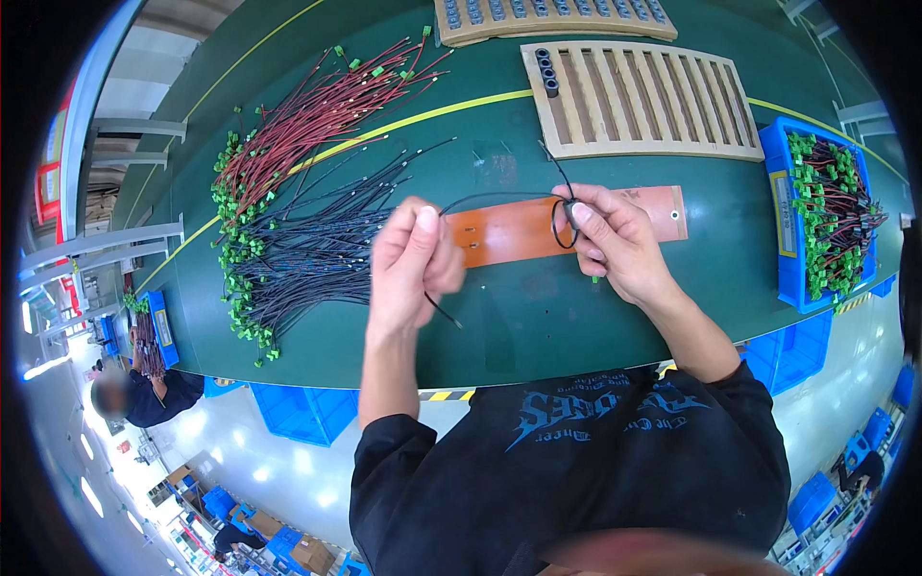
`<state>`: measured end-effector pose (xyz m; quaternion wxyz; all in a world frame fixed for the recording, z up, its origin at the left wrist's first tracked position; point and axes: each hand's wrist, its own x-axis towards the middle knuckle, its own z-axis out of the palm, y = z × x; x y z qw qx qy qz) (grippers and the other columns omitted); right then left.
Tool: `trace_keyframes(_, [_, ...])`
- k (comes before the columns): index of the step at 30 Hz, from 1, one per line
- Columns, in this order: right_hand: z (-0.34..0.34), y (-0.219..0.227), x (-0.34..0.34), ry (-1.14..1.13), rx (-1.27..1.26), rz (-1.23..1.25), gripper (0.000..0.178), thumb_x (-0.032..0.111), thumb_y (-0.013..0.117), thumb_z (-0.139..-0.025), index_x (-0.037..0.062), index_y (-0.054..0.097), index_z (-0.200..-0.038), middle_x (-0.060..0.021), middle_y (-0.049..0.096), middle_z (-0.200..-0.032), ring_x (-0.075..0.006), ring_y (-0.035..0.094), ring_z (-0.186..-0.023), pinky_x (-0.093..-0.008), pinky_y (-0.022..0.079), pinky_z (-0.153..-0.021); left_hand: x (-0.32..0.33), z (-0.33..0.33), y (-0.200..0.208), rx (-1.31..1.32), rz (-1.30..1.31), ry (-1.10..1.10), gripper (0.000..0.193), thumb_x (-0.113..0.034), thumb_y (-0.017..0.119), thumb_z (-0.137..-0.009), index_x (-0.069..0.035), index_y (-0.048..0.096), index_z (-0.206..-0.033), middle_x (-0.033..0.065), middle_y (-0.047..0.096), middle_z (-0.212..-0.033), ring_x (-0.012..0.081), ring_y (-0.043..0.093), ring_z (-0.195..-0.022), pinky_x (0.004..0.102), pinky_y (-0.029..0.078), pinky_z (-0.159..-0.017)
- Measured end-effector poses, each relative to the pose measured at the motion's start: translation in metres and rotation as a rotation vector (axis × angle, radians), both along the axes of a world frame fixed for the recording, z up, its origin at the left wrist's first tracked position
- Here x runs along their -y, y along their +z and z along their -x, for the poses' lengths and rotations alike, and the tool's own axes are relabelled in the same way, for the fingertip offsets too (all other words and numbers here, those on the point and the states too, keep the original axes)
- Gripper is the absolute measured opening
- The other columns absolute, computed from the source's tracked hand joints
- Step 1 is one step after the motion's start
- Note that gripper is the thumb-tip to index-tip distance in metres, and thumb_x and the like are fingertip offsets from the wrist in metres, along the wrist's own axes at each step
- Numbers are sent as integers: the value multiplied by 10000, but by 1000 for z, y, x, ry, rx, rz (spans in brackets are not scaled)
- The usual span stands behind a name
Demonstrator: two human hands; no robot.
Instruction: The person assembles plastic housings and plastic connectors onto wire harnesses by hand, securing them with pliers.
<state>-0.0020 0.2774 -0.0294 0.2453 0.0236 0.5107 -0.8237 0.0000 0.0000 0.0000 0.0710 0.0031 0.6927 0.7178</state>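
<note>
Bin [789,280] w/ wires [837,211]; blk cord [504,195] held.

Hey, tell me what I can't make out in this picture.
All in the head view:
Black cable: stretches hidden inside the left hand and right hand.
Orange strip: left end, hidden behind the left hand.
Uppermost tan tray: far side, cut off by the top edge.
Red wires: tip details, too small.

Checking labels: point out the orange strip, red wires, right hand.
Orange strip [514,234]: head view, flat top face.
Red wires [296,134]: head view, middle of bunch.
Right hand [617,241]: head view, middle of hand.
</note>
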Motion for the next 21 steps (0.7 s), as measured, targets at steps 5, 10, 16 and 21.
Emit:
trace_keyframes(5, [-3, 2, 5, 105, 96, 88, 318, 160, 517, -1060, 16, 545, -1341, -67, 626, -1000, -59, 473, -631, -201, 425, -557, -9, 38, 27, -1065, 1211, 588, 135, -54, 774, -825, -38, 666, -903, 61, 622, -750, 252, 549, -765, 369, 440, -685])
trace_keyframes(10, [-6, -3, 8, 29, 106, 190, 319, 203, 513, -1062, 18, 539, -1320, -91, 653, -1071, -108, 560, -685, -240, 460, -584, -28, -6, 6, -494, 588, -9, 150, -107, 787, -830, -28, 693, -916, 101, 624, -920, 237, 610, -782, 359, 485, -662])
trace_keyframes(16, [-10, -11, 10, 51, 57, 216, 282, 203, 497, -1072, 20, 529, -1283, -88, 647, -1121, -132, 618, -813, -245, 487, -643, -84, -25, -19, -260, 167, -7, 129, -114, 681, -947, 14, 678, -942, 86, 614, -1012, 200, 646, -887, 330, 552, -780])
trace_keyframes(21, [-5, -11, 8, 63, -25, 221, 268, 171, 511, -1064, 19, 525, -1284, -89, 647, -1123, -131, 620, -835, -259, 504, -670, -78, -21, -36, -240, 39, -73, 126, -94, 648, -970, 29, 660, -987, 94, 580, -1043, 186, 627, -954, 321, 517, -856])
